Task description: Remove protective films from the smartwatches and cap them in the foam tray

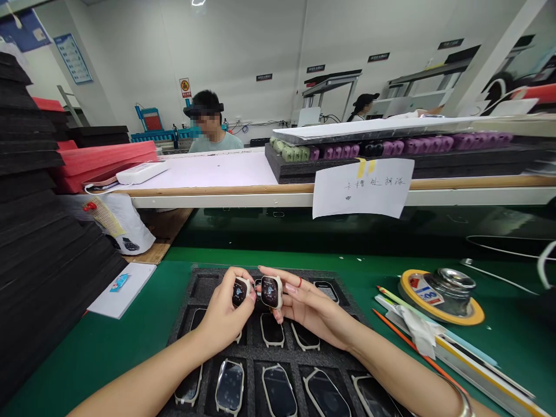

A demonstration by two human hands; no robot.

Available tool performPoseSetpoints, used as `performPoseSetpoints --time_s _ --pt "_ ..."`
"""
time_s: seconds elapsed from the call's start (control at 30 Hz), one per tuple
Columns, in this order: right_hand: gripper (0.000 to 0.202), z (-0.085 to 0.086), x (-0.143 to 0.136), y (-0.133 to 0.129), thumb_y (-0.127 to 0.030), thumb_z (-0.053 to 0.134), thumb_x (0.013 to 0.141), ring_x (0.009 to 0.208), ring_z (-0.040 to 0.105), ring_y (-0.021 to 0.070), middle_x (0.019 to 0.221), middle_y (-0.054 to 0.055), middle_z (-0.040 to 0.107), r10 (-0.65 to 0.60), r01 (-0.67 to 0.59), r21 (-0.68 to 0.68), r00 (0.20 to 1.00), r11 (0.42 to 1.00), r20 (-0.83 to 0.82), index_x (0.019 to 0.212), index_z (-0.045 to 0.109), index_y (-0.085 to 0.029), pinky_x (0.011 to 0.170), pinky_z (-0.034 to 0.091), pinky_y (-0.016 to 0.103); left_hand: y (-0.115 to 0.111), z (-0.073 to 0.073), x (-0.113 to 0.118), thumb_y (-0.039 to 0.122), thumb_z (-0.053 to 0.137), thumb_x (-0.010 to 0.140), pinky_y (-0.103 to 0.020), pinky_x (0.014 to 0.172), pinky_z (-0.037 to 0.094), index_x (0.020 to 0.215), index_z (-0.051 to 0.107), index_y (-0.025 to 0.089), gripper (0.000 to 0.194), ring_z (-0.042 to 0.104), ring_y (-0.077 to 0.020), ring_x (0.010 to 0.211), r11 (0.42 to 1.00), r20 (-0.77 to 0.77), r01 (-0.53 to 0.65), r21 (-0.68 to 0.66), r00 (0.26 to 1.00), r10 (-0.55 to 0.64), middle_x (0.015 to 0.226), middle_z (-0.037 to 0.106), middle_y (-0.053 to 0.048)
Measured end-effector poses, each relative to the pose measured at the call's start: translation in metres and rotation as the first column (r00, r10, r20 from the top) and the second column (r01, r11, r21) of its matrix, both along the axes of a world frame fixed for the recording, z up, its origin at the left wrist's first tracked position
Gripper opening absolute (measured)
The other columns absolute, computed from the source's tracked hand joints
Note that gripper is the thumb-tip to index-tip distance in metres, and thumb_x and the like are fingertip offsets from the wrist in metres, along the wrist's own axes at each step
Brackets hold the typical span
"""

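My left hand (228,310) is closed around a smartwatch case (239,291) whose lit screen faces me. Close beside it, my right hand (304,301) grips a second smartwatch case (271,291) between thumb and fingers, its screen lit too. Both cases are held upright above a black foam tray (252,370). Several more watch cases with dark screens lie in the tray's compartments, among them a pale-framed watch case (279,389) in the near row. My hands and forearms hide parts of the tray.
Black foam sheets (39,243) are stacked high at left, near a white pad (124,289). To the right are a tape roll with a glass-and-metal bottle (454,284), an orange stick (403,333) and a ruler. A shelf (226,200) crosses ahead; a co-worker (212,127) is beyond it.
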State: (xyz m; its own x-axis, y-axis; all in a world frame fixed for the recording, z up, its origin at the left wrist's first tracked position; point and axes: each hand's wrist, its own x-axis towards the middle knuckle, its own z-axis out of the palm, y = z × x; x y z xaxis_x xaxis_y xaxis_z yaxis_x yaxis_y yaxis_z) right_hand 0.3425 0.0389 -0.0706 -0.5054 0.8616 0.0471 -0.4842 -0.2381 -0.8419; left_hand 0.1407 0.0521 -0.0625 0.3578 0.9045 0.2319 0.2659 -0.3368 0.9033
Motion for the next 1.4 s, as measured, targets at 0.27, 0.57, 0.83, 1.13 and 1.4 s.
performPoseSetpoints --time_s 0.27,0.57,0.83,1.13,1.4 --pt "0.049 -0.0008 0.0001 0.0012 -0.042 0.074 0.083 0.072 0.064 0.0145 0.103 0.006 0.071 -0.016 0.016 -0.029 1.0 0.999 0.01 0.128 0.066 -0.025 0.075 0.049 0.032 -0.003 0.0004 0.0033 0.02 0.06 0.08 -0.023 0.059 0.039 0.099 0.047 0.024 0.023 0.055 -0.0134 0.071 0.998 -0.016 0.003 -0.059 1.0 -0.004 0.084 0.057 0.003" --pt "0.048 -0.0007 0.0008 0.0006 -0.033 0.074 0.082 0.071 0.062 0.0147 0.105 0.006 0.07 -0.026 0.027 -0.045 0.999 0.999 0.024 0.128 0.066 -0.025 0.075 0.048 0.034 -0.0019 -0.0017 0.0033 0.016 0.058 0.08 -0.023 0.059 0.039 0.099 0.047 0.024 0.023 0.052 -0.0127 0.07 0.998 -0.023 -0.003 -0.055 1.0 0.002 0.085 0.057 0.003" --pt "0.051 -0.0024 0.0002 0.0019 -0.032 0.076 0.081 0.07 0.062 0.0128 0.109 0.007 0.07 -0.042 0.043 -0.03 0.999 0.999 0.034 0.13 0.065 -0.026 0.071 0.047 0.032 0.0 -0.0012 0.003 0.016 0.057 0.08 -0.024 0.063 0.039 0.098 0.048 0.024 0.021 0.051 -0.0128 0.071 0.999 -0.028 0.005 -0.04 1.0 -0.006 0.087 0.057 0.002" --pt "0.048 -0.0008 -0.0008 0.0018 -0.033 0.078 0.083 0.068 0.058 0.0089 0.105 0.002 0.068 -0.095 0.094 0.023 0.995 0.995 0.04 0.129 0.065 -0.034 0.074 0.048 0.03 -0.0013 -0.0039 0.0024 0.02 0.058 0.083 -0.024 0.063 0.038 0.097 0.048 0.023 0.017 0.049 -0.0134 0.069 0.998 -0.001 0.014 -0.057 1.0 -0.014 0.081 0.052 0.003" --pt "0.05 0.0016 -0.0009 0.0013 -0.032 0.078 0.08 0.069 0.059 0.0113 0.107 0.005 0.069 -0.093 0.094 -0.03 0.996 0.995 0.011 0.129 0.066 -0.028 0.071 0.047 0.03 -0.0002 -0.0042 0.0011 0.027 0.058 0.086 -0.028 0.071 0.046 0.109 0.05 0.023 0.025 0.057 -0.0154 0.08 0.989 0.132 0.094 -0.113 0.988 -0.079 0.096 0.059 -0.002"
